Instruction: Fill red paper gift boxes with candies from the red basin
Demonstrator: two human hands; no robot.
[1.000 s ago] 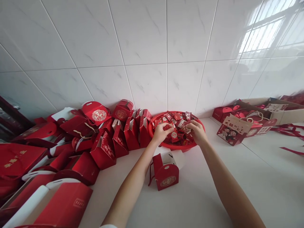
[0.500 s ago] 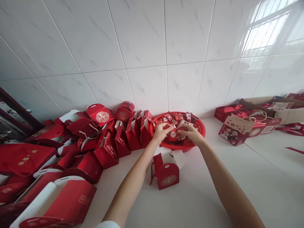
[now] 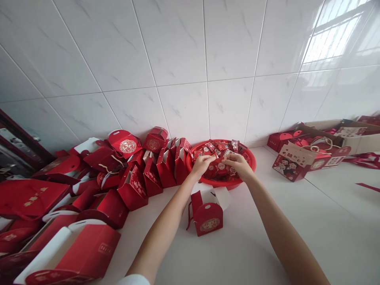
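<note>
A red basin (image 3: 252, 164) full of wrapped candies (image 3: 220, 145) stands against the tiled wall. Over it, my left hand (image 3: 202, 166) is closed in a pinch at the left end of a red candy wrapper (image 3: 219, 163). My right hand (image 3: 239, 164) pinches the right side of the same red piece. Whether it is one packet or several together I cannot tell. Just in front of the basin, between my forearms, an open red gift box (image 3: 208, 219) sits on the white counter, its flaps up and a ribbon at its left side.
Many red gift boxes (image 3: 132, 188) crowd the counter on the left, several of them open. To the right are a box with cartoon figures (image 3: 289, 166), red bags with rope handles and a cardboard carton (image 3: 360, 143). A red ribbon (image 3: 368, 187) lies at the far right.
My fingers have drawn closer together over the basin and now hold a red wrapper stretched between them. The open gift box stays in place; the view has shifted slightly.
</note>
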